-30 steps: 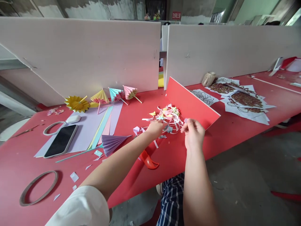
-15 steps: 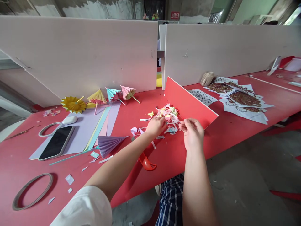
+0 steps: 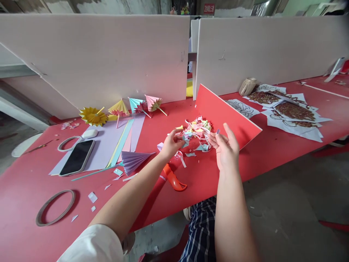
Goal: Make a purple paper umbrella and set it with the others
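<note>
A heap of shredded paper strips in pink, white, yellow and blue lies on the red table. My left hand is at the heap's left edge, its fingers curved and apart, close to a light blue scrap. On the heap's right side, my right hand has its fingers spread, palm turned partly toward the heap. A tiny purple scrap shows by its fingertips; whether it clings there I cannot tell. Below my left hand lies an orange-red plastic-handled tool, partly covered. A folded purple paper fan is left of my forearm.
A red board stands tilted behind the heap. Small paper umbrellas line the white partition. A phone, coloured sheets and a tape roll are at left. Drawings lie at right.
My left hand has drawn back left from the heap and its fingers have parted. The right hand's fingers have gone from a pinch to spread. The view has shifted slightly.
</note>
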The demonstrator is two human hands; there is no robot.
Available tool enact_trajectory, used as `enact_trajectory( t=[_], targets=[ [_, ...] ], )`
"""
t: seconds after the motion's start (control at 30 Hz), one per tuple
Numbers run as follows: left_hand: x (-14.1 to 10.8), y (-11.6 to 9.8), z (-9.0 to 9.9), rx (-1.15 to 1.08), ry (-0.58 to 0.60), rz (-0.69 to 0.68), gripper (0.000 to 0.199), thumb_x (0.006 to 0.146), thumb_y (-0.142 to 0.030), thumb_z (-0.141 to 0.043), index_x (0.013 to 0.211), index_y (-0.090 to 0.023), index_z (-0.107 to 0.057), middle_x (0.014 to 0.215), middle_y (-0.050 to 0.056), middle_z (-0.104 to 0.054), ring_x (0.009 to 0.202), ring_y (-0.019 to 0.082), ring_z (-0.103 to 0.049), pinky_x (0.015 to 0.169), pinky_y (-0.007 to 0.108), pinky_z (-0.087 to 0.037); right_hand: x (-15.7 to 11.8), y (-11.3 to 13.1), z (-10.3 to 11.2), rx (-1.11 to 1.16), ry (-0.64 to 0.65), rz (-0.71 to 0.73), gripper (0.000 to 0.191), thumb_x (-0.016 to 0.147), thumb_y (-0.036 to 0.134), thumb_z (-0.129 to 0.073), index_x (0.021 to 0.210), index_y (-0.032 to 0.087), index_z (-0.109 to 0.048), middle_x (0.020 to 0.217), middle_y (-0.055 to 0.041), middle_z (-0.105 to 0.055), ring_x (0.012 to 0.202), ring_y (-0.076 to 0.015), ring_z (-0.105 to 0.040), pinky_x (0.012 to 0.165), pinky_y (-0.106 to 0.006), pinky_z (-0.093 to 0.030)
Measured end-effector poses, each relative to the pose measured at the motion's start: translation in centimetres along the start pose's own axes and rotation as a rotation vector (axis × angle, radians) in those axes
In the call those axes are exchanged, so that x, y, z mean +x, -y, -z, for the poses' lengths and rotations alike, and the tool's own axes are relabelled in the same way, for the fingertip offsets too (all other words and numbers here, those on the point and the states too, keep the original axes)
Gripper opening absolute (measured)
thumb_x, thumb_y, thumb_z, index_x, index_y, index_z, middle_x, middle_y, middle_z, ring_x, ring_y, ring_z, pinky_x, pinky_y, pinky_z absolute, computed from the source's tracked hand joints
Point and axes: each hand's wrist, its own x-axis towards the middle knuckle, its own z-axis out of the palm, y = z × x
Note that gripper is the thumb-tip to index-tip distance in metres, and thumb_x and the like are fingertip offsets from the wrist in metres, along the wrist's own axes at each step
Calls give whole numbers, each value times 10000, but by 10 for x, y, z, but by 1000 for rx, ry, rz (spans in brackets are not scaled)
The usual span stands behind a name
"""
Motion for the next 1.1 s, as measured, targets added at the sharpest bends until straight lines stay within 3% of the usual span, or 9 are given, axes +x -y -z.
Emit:
enact_trajectory(
  t=[0.13, 0.23, 0.37, 0.43, 0.53, 0.67, 0.83, 0.97, 1.1],
  targets=[
    [-15, -1, 10, -79, -26, 37, 386, 690, -186, -547, 1075, -163, -543, 771, 12, -612, 657, 108, -571, 588, 223, -449, -1, 0, -2, -25, -35, 12, 196, 687, 287, -687, 834, 162, -653, 715, -21, -687, 682, -129, -664, 670, -255, -544],
    [-27, -3, 16, -102, -54, 61, 245, 723, -248, -564, 945, -151, -602, 763, 21, -612, 677, 118, -574, 601, 226, -457, -1, -1, -3, -70, -94, 13, 190, 696, 332, -674, 748, 157, -619, 558, 10, -639, 495, -108, -610, 512, -224, -512],
    [-54, -7, 26, -137, -54, 103, 263, 759, -350, -573, 947, -168, -596, 883, 37, -615, 607, 101, -558, 532, 223, -456, -1, -2, -3, -157, -123, 81, 233, 716, 362, -656, 635, 163, -566, 401, 71, -494, 323, -45, -416, 359, -166, -365],
    [-71, -9, 34, -149, -54, 128, 260, 758, -358, -586, 945, -177, -592, 841, 19, -602, 576, 92, -546, 520, 219, -447, -2, -4, -3, -200, -87, 104, 238, 722, 368, -651, 627, 165, -571, 439, 64, -497, 359, -44, -416, 363, -164, -359],
    [-100, -8, 50, -140, -43, 168, 200, 761, -346, -599, 854, -169, -595, 760, 2, -580, 607, 96, -537, 549, 215, -445, -3, -10, -5, -259, 17, 79, 179, 723, 363, -648, 722, 186, -619, 615, 19, -594, 536, -94, -553, 439, -192, -450],
    [-135, -3, 75, -81, -56, 211, 209, 750, -314, -611, 914, -186, -594, 938, 36, -589, 788, 131, -564, 670, 242, -486, -7, -22, -11, -351, 144, 37, 160, 709, 320, -660, 786, 180, -643, 758, -15, -649, 697, -143, -637, 581, -257, -538],
    [-168, 7, 105, -42, -54, 229, 417, 734, -247, -613, 1139, -242, -515, 1057, 49, -545, 910, 158, -577, 707, 255, -507, -17, -38, -27, -434, 251, 0, 205, 676, 274, -691, 828, 189, -583, 696, -3, -666, 692, -174, -669, 601, -289, -555],
    [-186, 13, 127, -65, -80, 235, 413, 740, -205, -593, 1141, -245, -504, 1062, 41, -537, 880, 145, -586, 706, 254, -509, -27, -54, -42, -516, 336, -56, 344, 669, 268, -700, 977, 213, -557, 690, 4, -667, 690, -174, -666, 640, -318, -559],
    [-197, 10, 141, -75, -83, 197, 287, 759, -187, -573, 1041, -214, -524, 1059, 45, -565, 871, 141, -590, 757, 271, -498, -34, -67, -56, -612, 328, -57, 216, 656, 309, -705, 795, 183, -599, 632, -4, -649, 583, -160, -642, 594, -311, -550]
  ],
)
